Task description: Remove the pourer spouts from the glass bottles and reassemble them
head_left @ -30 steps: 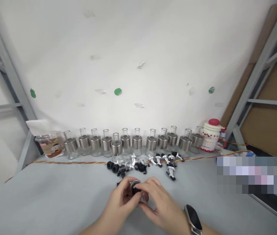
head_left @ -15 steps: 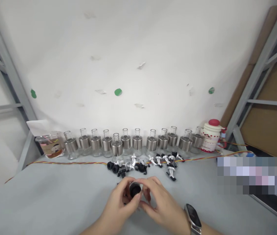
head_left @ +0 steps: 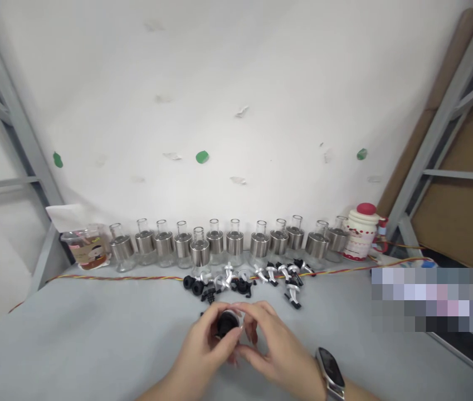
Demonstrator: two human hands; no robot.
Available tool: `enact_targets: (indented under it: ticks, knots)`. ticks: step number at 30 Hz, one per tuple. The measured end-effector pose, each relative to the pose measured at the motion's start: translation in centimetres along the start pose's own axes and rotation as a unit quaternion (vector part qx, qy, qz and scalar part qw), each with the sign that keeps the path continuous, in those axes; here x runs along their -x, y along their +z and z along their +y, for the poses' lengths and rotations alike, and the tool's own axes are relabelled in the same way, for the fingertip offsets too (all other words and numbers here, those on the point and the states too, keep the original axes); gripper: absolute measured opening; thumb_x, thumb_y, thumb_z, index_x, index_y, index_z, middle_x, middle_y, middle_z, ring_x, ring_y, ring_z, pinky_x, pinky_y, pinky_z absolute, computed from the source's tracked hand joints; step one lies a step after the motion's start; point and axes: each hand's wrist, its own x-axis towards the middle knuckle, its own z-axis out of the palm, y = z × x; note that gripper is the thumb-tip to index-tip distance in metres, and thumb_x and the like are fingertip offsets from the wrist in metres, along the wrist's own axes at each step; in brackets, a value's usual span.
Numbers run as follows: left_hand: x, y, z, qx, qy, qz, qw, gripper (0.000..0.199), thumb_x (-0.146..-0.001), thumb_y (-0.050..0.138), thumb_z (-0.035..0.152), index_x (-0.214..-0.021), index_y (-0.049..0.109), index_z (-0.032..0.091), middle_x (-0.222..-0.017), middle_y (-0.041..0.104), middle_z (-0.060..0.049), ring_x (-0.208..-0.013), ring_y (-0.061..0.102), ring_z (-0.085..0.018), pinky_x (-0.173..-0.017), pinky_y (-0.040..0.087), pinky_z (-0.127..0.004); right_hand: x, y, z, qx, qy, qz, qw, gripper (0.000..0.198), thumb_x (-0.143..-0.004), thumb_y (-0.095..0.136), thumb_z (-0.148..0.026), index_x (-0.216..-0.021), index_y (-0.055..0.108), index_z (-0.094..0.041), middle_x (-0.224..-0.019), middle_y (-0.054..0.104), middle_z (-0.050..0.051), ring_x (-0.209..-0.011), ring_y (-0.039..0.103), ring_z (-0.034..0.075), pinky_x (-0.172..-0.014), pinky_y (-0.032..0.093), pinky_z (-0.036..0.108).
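Note:
Near the front of the table, a bottle pourer part [head_left: 228,322] with a black stopper end and a silvery rim sits between my hands, its black end turned toward me. My left hand [head_left: 203,348] is closed around it, thumb across its lower edge. My right hand [head_left: 272,345] curves about its other side, index finger at the rim and thumb below; a watch [head_left: 329,367] is on that wrist. Fingers hide much of the part. Just beyond lie several loose silver-and-black pourers [head_left: 292,293] and black stoppers [head_left: 196,287].
Glass bottles [head_left: 200,252] with steel sleeves and open necks stand in a row along the white wall. A plastic cup [head_left: 88,248] is at the left end, a red-lidded bottle [head_left: 360,233] at the right. A twisted red-yellow wire [head_left: 136,278] crosses the grey table [head_left: 73,334].
The pourer part has turned and tilted slightly in my fingers, so its black end looks fuller and its hollow no longer faces me. Both hands stay in nearly the same place.

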Motion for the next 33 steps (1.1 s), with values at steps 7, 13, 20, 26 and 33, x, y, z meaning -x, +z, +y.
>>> enact_targets:
  ticks: [7, 13, 20, 26, 33]
  knots:
    - [0.01, -0.03, 0.6, -0.086, 0.016, 0.015, 0.996, 0.008, -0.073, 0.057, 0.022, -0.078, 0.05, 0.019, -0.065, 0.052, 0.004, -0.058, 0.05, -0.011, -0.054, 0.039, -0.02, 0.3, 0.2, 0.62, 0.005, -0.009, -0.003, 1.0, 0.057, -0.071, 0.064, -0.025, -0.119, 0.033, -0.025, -0.079, 0.052, 0.001, -0.071, 0.047, 0.018, -0.064, 0.044, 0.03]
    - [-0.02, -0.11, 0.64, -0.111, 0.028, 0.017, 0.993, 0.018, -0.07, 0.057, 0.02, -0.068, 0.039, 0.021, -0.059, 0.047, 0.006, -0.054, 0.043, -0.01, -0.052, 0.033, -0.019, 0.36, 0.29, 0.61, 0.012, -0.023, -0.016, 1.0, 0.06, -0.07, 0.064, -0.026, -0.12, 0.03, -0.024, -0.086, 0.054, 0.003, -0.075, 0.048, 0.018, -0.067, 0.044, 0.031]
    - [0.28, 0.02, 0.64, -0.065, 0.002, -0.032, 0.997, 0.025, -0.066, 0.067, 0.028, -0.075, 0.047, 0.019, -0.067, 0.052, 0.004, -0.061, 0.045, -0.01, -0.053, 0.034, -0.018, 0.23, -0.16, 0.33, 0.013, -0.039, -0.031, 0.999, 0.056, -0.07, 0.055, -0.01, -0.12, 0.034, -0.023, -0.09, 0.055, 0.004, -0.077, 0.048, 0.018, -0.074, 0.042, 0.034]
    - [0.28, 0.11, 0.76, 0.035, -0.045, -0.055, 0.997, 0.032, -0.08, 0.048, 0.039, -0.108, 0.05, 0.023, -0.092, 0.056, -0.006, -0.077, 0.054, -0.018, -0.052, 0.047, -0.025, -0.14, -0.18, 0.58, -0.126, 0.089, 0.034, 0.988, 0.039, -0.076, 0.057, -0.021, -0.111, 0.041, -0.023, -0.079, 0.051, 0.0, -0.075, 0.051, 0.016, -0.074, 0.044, 0.032]
    - [-0.3, 0.03, 0.29, 0.093, -0.046, -0.031, 0.994, 0.033, -0.078, 0.054, 0.036, -0.107, 0.055, 0.021, -0.087, 0.058, -0.005, -0.071, 0.055, -0.018, -0.05, 0.052, -0.028, -0.49, -0.05, 0.25, -0.284, 0.114, 0.019, 0.952, 0.03, -0.079, 0.054, -0.027, -0.107, 0.046, -0.022, -0.076, 0.051, -0.002, -0.075, 0.054, 0.014, -0.072, 0.045, 0.029]
